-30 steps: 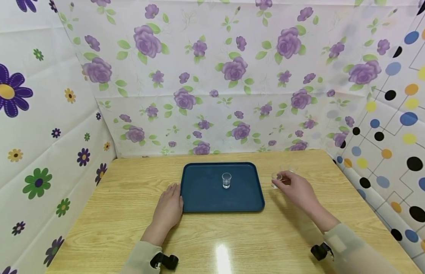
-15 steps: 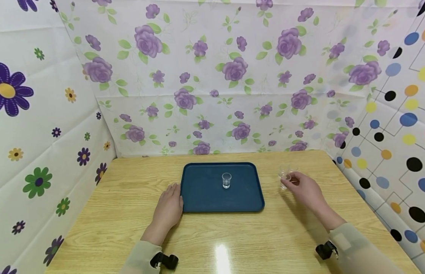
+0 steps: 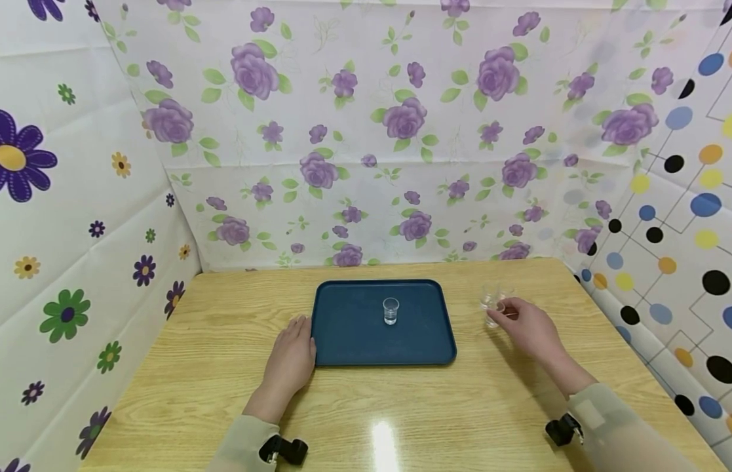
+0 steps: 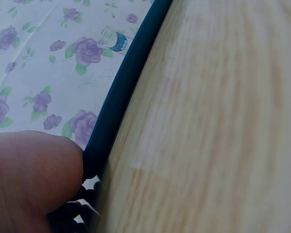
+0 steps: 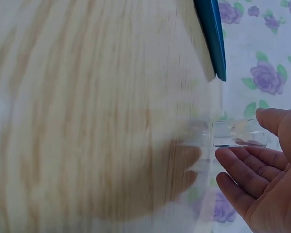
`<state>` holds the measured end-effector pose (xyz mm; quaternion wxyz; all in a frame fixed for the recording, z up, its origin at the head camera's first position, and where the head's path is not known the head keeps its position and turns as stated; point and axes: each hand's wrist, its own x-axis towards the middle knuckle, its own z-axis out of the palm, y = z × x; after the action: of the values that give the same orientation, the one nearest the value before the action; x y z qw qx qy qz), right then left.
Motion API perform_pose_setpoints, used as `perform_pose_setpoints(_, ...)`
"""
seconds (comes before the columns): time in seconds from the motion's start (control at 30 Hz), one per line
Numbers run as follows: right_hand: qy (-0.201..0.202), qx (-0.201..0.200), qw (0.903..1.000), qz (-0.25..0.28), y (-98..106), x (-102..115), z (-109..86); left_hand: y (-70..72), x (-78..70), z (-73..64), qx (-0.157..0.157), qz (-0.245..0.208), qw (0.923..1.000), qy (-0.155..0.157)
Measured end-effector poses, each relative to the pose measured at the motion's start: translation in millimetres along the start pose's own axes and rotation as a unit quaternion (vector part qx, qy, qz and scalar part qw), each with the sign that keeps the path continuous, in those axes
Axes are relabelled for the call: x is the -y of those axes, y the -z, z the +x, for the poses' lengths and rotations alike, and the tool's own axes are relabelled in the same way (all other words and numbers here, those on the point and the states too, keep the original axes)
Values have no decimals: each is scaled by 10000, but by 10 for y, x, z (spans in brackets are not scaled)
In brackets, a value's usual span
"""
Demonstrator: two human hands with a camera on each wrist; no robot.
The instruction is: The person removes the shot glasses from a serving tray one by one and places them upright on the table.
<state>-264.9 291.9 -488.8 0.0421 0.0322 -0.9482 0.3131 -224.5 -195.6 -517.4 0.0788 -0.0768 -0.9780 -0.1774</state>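
A dark blue tray [image 3: 348, 341] lies on the wooden table, with one small clear shot glass [image 3: 390, 311] upright on it. My left hand [image 3: 289, 354] rests flat beside the tray, its thumb side against the left edge; the left wrist view shows the thumb [image 4: 34, 179] by the tray rim. Right of the tray, my right hand [image 3: 531, 328] pinches another clear shot glass [image 5: 237, 133] between thumb and fingers. That glass is upright at table level. Further clear glasses [image 3: 506, 292] stand just behind it, partly hidden by the hand.
Floral cloth [image 3: 366, 131] hangs behind the table, with patterned cloths on the left and right. The wooden tabletop [image 3: 342, 413] runs in front of the tray. Each wrist carries a small black camera [image 3: 283, 450].
My right hand has moved a little to the right with its shot glass, away from the tray and closer to the other glasses. The left hand and tray stay still.
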Motion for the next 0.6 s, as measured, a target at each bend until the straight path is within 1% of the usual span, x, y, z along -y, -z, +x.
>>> perform_pose_setpoints(0.27,-74,-12,10000,-39,21,-41,16,5,0,0,-51,25,10000,-27)
perform_pose_setpoints(0.6,-93,75,9999,19,21,-77,15,-14,10,5,-13,32,10000,-22)
